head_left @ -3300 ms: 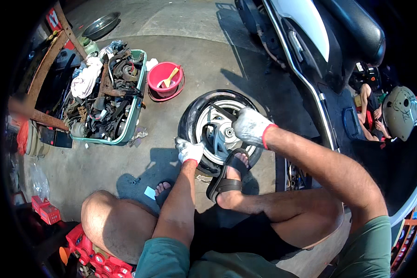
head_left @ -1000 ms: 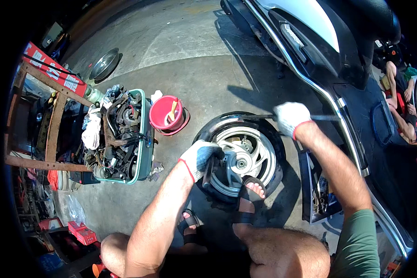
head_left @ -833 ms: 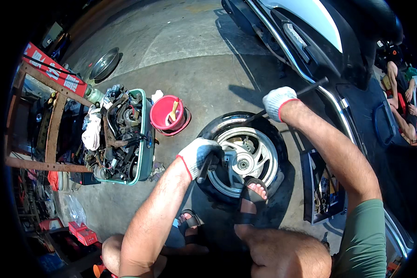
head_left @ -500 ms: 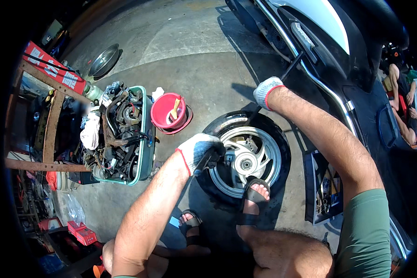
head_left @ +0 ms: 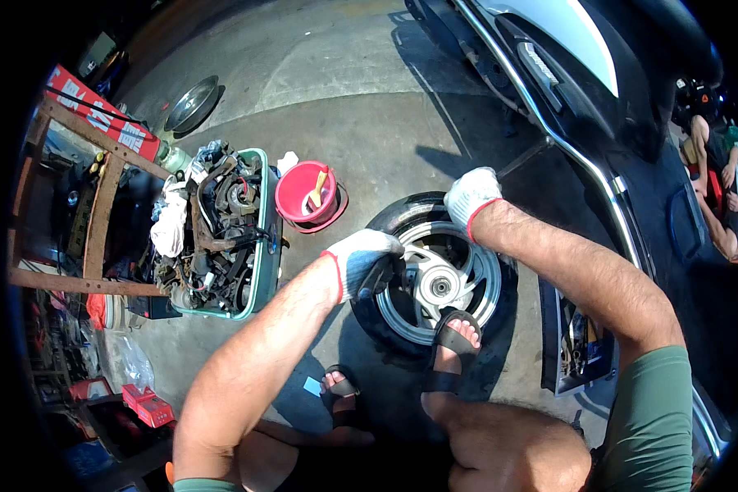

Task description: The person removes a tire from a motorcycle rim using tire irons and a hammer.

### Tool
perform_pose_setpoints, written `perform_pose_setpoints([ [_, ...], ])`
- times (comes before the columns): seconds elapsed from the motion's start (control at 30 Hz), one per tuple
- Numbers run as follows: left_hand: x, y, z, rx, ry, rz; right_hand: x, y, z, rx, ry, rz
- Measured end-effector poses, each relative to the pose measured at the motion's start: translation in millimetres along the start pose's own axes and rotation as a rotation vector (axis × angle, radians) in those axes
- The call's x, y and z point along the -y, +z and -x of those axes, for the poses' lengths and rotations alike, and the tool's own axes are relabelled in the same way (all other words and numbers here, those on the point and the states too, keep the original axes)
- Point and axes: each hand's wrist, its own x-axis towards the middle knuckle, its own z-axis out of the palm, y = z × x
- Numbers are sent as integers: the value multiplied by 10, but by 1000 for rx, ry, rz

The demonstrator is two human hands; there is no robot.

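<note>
A scooter wheel with a silver spoked rim [head_left: 498,283] and a black tyre [head_left: 504,318] lies flat on the floor before me. My right hand [head_left: 472,195], in a white knitted glove, is closed round a long dark tyre lever [head_left: 526,157]. The lever slants up and away to the right; its lower end is hidden by the hand. My left hand [head_left: 366,261], in a glove with blue and blackened parts, is closed at the wheel's left edge. Whatever it grips there is dark and unclear. My sandalled right foot [head_left: 459,338] presses on the rim's near side.
Left of the wheel stand a pink bucket [head_left: 303,193] with a brush [head_left: 318,187] in it and a green crate [head_left: 264,213] of old parts. A parked scooter [head_left: 623,98] with a chrome rail flanks the right. A tool tray [head_left: 553,344] sits below it. Another person [head_left: 717,180] is far right.
The lever's upper end has swung down and to the right. My right hand has lowered slightly and turned. My left hand stays at the wheel's edge.
</note>
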Motion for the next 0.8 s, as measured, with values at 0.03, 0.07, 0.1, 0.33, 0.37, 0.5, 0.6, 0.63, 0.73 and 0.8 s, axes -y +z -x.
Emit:
perform_pose_setpoints([
  [0.03,-24,36,91,12,-16,9,10,10,29,-15,9,-5],
  [0.07,-57,63,172,23,-32,18,16,19,51,-28,18,-10],
  [0.1,-89,21,253,85,-79,-122,16,4,53,-26,39,-34],
  [0.33,517,254,55,-36,368,-625,-182,-40,104,-61,47,-160],
  [0.37,642,268,6,-81,462,-833,-229,-60,85,-35,54,-182],
  [0.5,729,624,35,-257,267,-630,-587,-398,347,136,100,-97],
  [0.6,721,830,107,-286,286,-754,-853,-612,616,166,100,-1],
  [0.63,841,739,142,-291,352,-915,-809,-802,667,158,71,-1],
  [0.73,1175,806,107,-471,267,-731,-791,-1018,728,214,-11,-7],
  [0.8,1445,1014,-4,-548,334,-751,-880,-838,598,257,-201,45],
])
